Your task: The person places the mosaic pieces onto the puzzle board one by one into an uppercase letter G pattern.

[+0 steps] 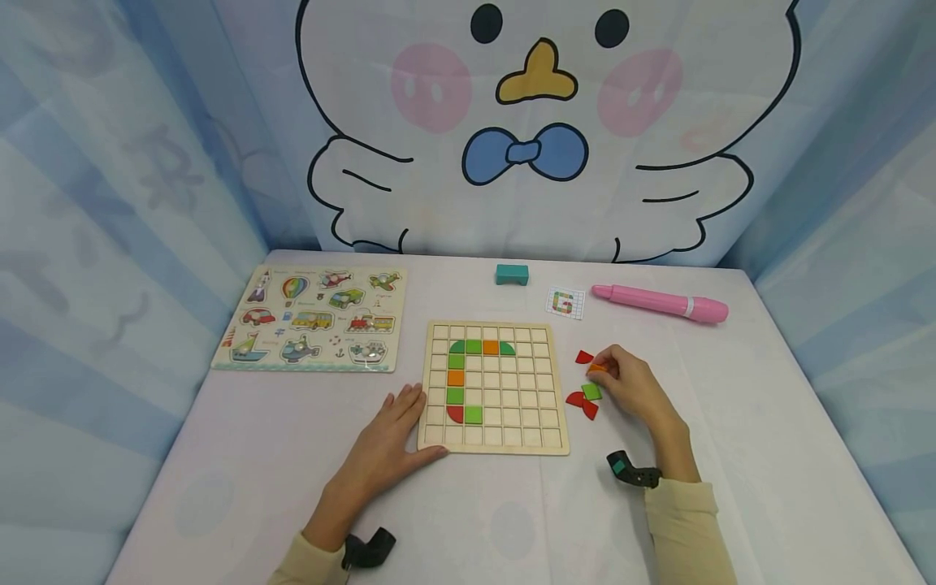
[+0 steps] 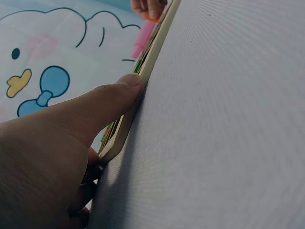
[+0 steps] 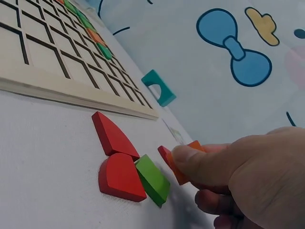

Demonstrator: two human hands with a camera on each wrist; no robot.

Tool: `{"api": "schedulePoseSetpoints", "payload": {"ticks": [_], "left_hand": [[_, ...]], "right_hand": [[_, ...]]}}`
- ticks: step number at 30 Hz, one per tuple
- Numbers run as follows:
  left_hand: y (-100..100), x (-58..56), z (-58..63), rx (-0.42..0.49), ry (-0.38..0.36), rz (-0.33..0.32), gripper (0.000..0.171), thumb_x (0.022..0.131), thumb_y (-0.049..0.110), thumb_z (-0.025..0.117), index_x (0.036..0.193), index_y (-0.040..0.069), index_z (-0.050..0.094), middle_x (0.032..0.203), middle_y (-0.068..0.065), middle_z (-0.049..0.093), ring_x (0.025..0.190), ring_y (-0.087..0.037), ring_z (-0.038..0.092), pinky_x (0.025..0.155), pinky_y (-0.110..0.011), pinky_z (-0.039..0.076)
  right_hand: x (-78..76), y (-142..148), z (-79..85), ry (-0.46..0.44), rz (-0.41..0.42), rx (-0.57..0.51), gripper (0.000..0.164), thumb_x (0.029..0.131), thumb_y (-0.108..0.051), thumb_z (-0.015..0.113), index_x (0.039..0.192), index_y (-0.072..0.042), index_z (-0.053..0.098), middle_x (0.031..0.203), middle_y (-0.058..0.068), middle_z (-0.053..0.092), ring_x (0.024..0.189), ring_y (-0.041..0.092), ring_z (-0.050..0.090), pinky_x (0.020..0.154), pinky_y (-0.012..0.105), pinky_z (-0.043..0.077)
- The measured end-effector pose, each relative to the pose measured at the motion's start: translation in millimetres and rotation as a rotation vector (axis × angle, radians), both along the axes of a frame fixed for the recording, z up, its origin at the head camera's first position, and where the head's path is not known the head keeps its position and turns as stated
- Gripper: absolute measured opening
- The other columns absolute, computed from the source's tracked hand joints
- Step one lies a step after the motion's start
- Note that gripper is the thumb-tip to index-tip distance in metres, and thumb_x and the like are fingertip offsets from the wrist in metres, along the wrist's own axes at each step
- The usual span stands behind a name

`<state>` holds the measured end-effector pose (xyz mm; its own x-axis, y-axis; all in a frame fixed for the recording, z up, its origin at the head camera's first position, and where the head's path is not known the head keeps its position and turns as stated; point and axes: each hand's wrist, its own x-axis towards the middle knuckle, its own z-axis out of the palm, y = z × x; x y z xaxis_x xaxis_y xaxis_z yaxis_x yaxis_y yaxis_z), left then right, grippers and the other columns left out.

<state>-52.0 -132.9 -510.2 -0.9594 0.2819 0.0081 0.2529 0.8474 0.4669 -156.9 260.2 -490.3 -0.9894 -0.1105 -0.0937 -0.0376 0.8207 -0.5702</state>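
A wooden grid board (image 1: 512, 394) lies on the table, with green, orange and red pieces set in its upper and left cells. My left hand (image 1: 383, 443) rests at the board's lower left corner, its thumb along the front edge and its fingers at the left side. To the right of the board, my right hand (image 1: 630, 383) pinches an orange square piece (image 3: 178, 168) between thumb and fingers. Beside that hand lie a green square (image 3: 153, 179), two red pieces (image 3: 121, 176) touching near it, and another red piece (image 1: 583, 357) farther back.
A vehicle picture puzzle (image 1: 310, 321) lies at the back left. Behind the board are a teal arch block (image 1: 512, 275), a small pattern card (image 1: 565, 303) and a pink marker-shaped object (image 1: 658, 302). A printed curtain (image 1: 526, 211) hangs behind the table.
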Motion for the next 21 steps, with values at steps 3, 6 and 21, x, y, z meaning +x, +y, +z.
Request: {"api": "schedulePoseSetpoints", "payload": {"ticks": [3, 6, 21], "left_hand": [[0, -0.1, -0.6, 0.000, 0.001, -0.002, 0.092, 0.083, 0.058, 0.074, 0.150, 0.002, 0.044, 0.161, -0.011, 0.039, 0.152, -0.028, 0.033, 0.128, -0.045, 0.025], [0, -0.2, -0.9, -0.001, 0.005, -0.005, 0.092, 0.083, 0.058, 0.074, 0.150, 0.002, 0.044, 0.161, -0.011, 0.039, 0.152, -0.028, 0.033, 0.128, -0.045, 0.025], [-1, -1.2, -2.4, -0.002, 0.006, -0.007, 0.092, 0.083, 0.058, 0.074, 0.150, 0.001, 0.044, 0.161, -0.011, 0.039, 0.152, -0.028, 0.033, 0.128, -0.045, 0.025]], "right_hand": [[1.0, -2, 1.4, 0.012, -0.001, -0.006, 0.027, 0.094, -0.020, 0.071, 0.111, -0.002, 0.059, 0.091, 0.010, 0.062, 0.083, 0.021, 0.053, 0.069, 0.023, 0.047], [1.6, -5, 3.6, 0.018, -0.003, -0.013, 0.029, 0.094, -0.022, 0.071, 0.111, -0.002, 0.058, 0.091, 0.010, 0.060, 0.082, 0.021, 0.053, 0.067, 0.021, 0.046], [4.9, -28, 13.5, -0.004, 0.042, -0.053, 0.028, 0.092, -0.017, 0.073, 0.112, -0.003, 0.060, 0.091, 0.010, 0.062, 0.081, 0.021, 0.055, 0.063, 0.017, 0.050]]}}
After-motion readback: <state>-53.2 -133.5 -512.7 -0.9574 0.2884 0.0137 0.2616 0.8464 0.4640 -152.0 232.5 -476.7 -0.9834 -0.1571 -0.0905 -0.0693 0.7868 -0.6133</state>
